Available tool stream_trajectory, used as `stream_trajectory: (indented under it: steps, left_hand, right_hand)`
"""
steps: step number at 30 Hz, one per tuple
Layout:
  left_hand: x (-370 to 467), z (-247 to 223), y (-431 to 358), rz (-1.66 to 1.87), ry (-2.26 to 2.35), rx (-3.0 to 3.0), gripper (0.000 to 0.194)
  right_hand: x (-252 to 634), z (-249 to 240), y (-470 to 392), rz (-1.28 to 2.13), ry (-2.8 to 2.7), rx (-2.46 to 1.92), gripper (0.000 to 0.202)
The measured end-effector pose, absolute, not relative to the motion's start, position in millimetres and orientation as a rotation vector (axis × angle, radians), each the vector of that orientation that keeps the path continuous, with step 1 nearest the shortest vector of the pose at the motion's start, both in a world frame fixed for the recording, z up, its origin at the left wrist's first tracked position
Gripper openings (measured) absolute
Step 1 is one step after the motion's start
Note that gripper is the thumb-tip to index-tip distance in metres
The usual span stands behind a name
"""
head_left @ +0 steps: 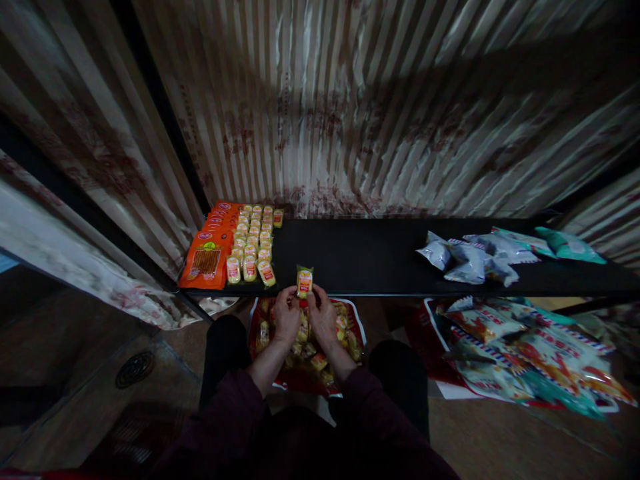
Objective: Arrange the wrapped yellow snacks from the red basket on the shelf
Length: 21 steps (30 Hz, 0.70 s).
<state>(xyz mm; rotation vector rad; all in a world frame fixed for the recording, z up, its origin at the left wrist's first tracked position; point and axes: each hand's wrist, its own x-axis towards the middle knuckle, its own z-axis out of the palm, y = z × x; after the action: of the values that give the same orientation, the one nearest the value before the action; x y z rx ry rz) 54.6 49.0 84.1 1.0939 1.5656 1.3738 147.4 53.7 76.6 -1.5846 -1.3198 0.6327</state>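
Between my two hands, at the front edge of the black shelf (345, 257), is a small wrapped snack cake (305, 283) with a red and yellow label, held upright. My left hand (287, 316) pinches its left side, and my right hand (323, 317) pinches its right side. Below my hands stands a red basket with a white rim (361, 327), filled with more such wrapped cakes (319, 362). Rows of the same cakes (250, 252) stand on the shelf to the left, beside several orange snack packets (205, 260).
Silver and teal snack bags (467, 259) lie on the shelf's right part. Under it, a second red basket (430, 347) overflows with chip bags (540, 353). A dark shelf post (163, 100) rises at left, and a patterned curtain (340, 113) hangs behind.
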Motion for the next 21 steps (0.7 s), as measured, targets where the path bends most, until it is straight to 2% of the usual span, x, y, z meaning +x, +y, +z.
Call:
stream_trajectory:
  steps: [21]
  left_hand:
    - [49.9, 97.5, 105.3, 1.424, 1.604, 1.087, 0.029]
  right_hand:
    - [138.2, 85.7, 119.1, 0.581, -1.413, -1.581, 0.036]
